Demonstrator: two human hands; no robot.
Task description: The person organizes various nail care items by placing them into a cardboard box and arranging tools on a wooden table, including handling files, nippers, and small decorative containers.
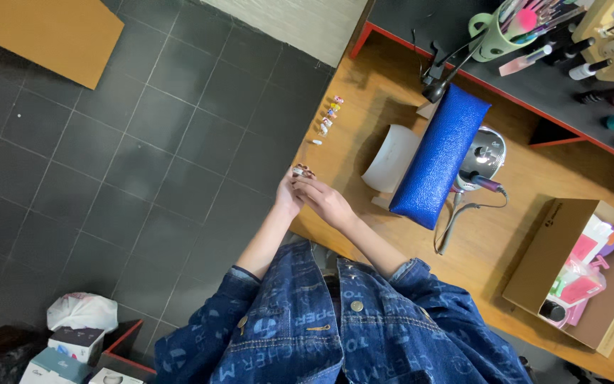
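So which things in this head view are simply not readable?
- Small item at the fingertips: too small to identify.
- Left hand, right hand: overlapping, so the grip is unclear.
- Row of tiny pieces on the table: too small.
- Cardboard box: cut off at the right edge.

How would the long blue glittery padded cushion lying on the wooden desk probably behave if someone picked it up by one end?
The blue glittery padded cushion looks plump with rounded edges, so it would probably feel light for its size and sag a little. Its flat, long shape suggests it would not roll. Its shiny cover may be somewhat slippery on the wooden desk. Neither the left hand nor the right hand touches it.
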